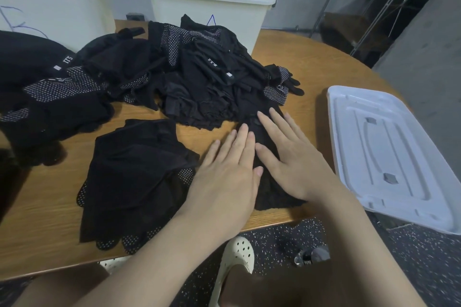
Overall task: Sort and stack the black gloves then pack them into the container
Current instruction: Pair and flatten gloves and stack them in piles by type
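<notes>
My left hand (230,169) and right hand (291,157) press flat-fingered on a glove (269,189) at centre frame; soft, limp fabric, best pinched at the cuff.

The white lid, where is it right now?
In the head view the white lid lies on the right end of the wooden table, overhanging its edge, just right of the right hand pressing a black glove.
</notes>
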`<state>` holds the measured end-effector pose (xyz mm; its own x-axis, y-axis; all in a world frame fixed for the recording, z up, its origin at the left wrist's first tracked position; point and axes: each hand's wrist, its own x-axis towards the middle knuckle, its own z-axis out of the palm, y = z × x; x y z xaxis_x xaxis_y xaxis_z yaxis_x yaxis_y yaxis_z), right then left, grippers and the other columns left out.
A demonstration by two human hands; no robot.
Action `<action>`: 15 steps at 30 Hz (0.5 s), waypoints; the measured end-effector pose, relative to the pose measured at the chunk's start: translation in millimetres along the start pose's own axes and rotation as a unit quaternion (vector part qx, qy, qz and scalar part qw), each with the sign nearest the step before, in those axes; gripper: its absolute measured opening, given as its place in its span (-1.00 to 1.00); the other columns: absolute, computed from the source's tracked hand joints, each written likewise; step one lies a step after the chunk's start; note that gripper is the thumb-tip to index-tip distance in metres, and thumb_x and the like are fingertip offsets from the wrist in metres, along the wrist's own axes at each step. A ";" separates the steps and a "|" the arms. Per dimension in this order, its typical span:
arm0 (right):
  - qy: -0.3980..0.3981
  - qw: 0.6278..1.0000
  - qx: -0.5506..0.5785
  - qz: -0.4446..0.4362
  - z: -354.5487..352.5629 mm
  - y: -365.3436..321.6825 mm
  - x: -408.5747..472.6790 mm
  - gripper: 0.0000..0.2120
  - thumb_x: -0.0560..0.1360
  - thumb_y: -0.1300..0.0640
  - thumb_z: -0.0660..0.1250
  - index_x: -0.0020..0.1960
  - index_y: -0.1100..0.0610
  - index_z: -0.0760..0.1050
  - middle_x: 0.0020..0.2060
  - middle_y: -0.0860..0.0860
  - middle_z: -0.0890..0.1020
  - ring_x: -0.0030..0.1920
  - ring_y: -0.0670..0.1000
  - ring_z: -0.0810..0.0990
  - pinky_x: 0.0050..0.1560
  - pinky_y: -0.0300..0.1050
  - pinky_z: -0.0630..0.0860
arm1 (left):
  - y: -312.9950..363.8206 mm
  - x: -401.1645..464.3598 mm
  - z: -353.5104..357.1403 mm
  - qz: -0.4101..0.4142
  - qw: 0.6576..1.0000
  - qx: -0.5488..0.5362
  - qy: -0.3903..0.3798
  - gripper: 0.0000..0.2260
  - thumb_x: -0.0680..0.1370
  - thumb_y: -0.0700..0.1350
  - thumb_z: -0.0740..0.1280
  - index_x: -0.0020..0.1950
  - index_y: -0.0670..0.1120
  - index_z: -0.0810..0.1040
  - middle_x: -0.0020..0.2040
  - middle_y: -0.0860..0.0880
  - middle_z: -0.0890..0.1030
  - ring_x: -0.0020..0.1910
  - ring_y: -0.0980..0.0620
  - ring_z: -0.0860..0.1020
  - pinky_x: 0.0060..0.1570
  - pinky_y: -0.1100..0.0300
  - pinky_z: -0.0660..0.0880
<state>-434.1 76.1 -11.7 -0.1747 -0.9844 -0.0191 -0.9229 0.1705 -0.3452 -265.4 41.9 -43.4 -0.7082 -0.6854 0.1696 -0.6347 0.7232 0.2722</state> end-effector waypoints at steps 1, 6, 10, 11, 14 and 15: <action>-0.005 1.000 0.005 0.001 -1.4 1.5 0.8 -0.40 0.69 -0.20 0.02 0.67 -0.21 -0.09 0.66 -0.21 -0.11 0.64 -0.12 -0.26 0.65 -0.01 -0.13 | 1.9 1.5 -1.8 0.001 1.000 -0.007 -0.010 -0.43 0.71 0.10 -0.18 0.67 -0.14 -0.04 0.68 -0.10 -0.07 0.66 -0.01 -0.04 0.63 -0.03 0.02; -0.010 1.000 -0.005 -0.001 -1.4 2.9 0.8 -0.38 0.63 -0.29 -0.06 0.65 -0.25 -0.11 0.65 -0.23 -0.13 0.64 -0.12 -0.27 0.65 0.03 -0.14 | 5.5 3.1 -7.3 -0.005 0.999 -0.024 -0.020 -0.47 0.76 0.04 -0.14 0.65 -0.15 -0.20 0.64 -0.09 -0.26 0.65 -0.01 -0.21 0.62 0.04 -0.18; 0.003 1.000 0.005 0.007 -9.4 -2.1 1.9 -0.36 0.62 -0.28 0.05 0.66 -0.21 -0.01 0.66 -0.17 0.00 0.66 -0.03 -0.14 0.65 0.14 -0.13 | 0.5 -4.6 -20.4 0.028 0.999 0.008 0.033 -0.45 0.73 0.05 -0.10 0.64 -0.22 0.17 0.67 -0.18 0.07 0.66 -0.08 0.03 0.61 -0.03 0.09; 0.013 1.000 0.008 0.015 -13.0 -5.2 2.0 -0.34 0.61 -0.24 0.13 0.66 -0.18 0.04 0.66 -0.13 0.07 0.67 0.01 -0.07 0.65 0.16 -0.12 | -1.6 -9.1 -31.1 0.038 0.998 0.006 0.049 -0.45 0.73 0.06 -0.10 0.63 -0.22 0.20 0.66 -0.17 0.11 0.66 -0.07 0.04 0.61 0.00 0.07; 0.051 0.998 -0.022 0.027 -21.6 -19.5 1.1 -0.31 0.59 -0.18 0.29 0.65 -0.09 0.16 0.64 -0.07 0.18 0.66 0.06 0.01 0.64 0.15 -0.16 | -22.2 -28.5 -65.8 0.020 0.995 -0.012 0.095 -0.48 0.75 0.08 -0.15 0.67 -0.11 0.06 0.69 -0.04 -0.02 0.66 0.06 -0.14 0.59 0.13 -0.18; 0.070 0.996 -0.036 0.028 -23.0 -26.5 0.9 -0.33 0.59 -0.17 0.32 0.63 -0.07 0.21 0.63 -0.06 0.21 0.66 0.05 0.02 0.64 0.13 -0.18 | -33.9 -35.4 -73.7 -0.004 0.995 -0.017 0.094 -0.49 0.75 0.09 -0.18 0.68 -0.07 0.00 0.69 0.01 -0.08 0.65 0.12 -0.21 0.58 0.17 -0.25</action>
<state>-417.7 71.6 19.0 -0.2676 -0.9586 0.0971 -0.9320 0.2319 -0.2787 -196.0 35.4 11.2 -0.6303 -0.6978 0.3404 -0.6272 0.7160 0.3064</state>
